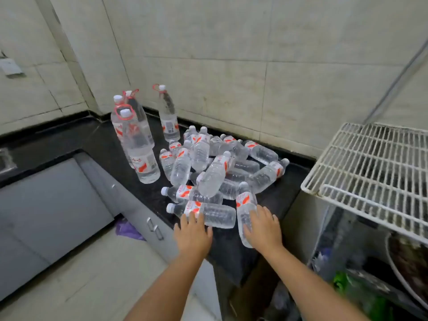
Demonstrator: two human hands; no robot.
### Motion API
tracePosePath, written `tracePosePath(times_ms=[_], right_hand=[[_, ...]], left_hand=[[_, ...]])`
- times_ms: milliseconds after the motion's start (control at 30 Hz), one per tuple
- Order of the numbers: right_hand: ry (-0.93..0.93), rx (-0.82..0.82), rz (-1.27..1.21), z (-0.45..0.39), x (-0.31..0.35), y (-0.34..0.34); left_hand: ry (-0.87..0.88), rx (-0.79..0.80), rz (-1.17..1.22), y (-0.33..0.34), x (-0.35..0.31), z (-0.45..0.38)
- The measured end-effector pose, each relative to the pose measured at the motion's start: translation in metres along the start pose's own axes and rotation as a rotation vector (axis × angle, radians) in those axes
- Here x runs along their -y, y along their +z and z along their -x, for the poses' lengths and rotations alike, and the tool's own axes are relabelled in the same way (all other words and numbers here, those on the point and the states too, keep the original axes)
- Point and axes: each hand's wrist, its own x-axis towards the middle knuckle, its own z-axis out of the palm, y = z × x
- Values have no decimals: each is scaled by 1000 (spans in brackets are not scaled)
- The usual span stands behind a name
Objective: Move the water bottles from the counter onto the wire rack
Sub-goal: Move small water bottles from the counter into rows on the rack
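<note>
A heap of several small clear water bottles (pixel 214 174) with red-and-white labels lies on the black counter (pixel 111 144). Behind it to the left, several tall bottles (pixel 139 149) stand upright. My left hand (pixel 193 232) reaches over the counter's front edge, and its straight fingers touch the nearest lying bottle (pixel 216 215). My right hand (pixel 264 228) rests flat on another small bottle (pixel 244 205) that points away from me, covering its lower half. The white wire rack (pixel 370 163) sits to the right, level with the counter, with nothing on it.
Grey cabinet fronts with handles (pixel 155 228) run below the counter. Tiled walls close the corner behind the bottles. Under the rack are a bowl (pixel 407 262) and green packaging (pixel 356 288). A purple bag (pixel 127 229) lies on the floor.
</note>
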Motion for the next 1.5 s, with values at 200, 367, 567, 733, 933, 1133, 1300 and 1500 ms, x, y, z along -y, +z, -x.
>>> tracePosePath(times_ms=[200, 367, 567, 733, 933, 1133, 1300, 1500], right_hand=[[128, 76, -161, -52, 6, 28], [272, 209, -264, -71, 9, 39], [378, 266, -447, -60, -3, 36], [502, 281, -497, -36, -1, 34], [597, 164, -194, -56, 23, 37], [645, 171, -112, -69, 32, 40], [571, 184, -39, -47, 42, 43], [551, 147, -30, -28, 50, 48]], left_hand=[[142, 7, -66, 34, -1, -69], [196, -34, 64, 60, 8, -101], [395, -182, 230, 66, 26, -105], [645, -89, 425, 65, 68, -99], [135, -82, 466, 52, 50, -80], [-397, 275, 668, 24, 20, -87], [-198, 339, 483, 31, 46, -76], [-53, 235, 177, 38, 50, -53]])
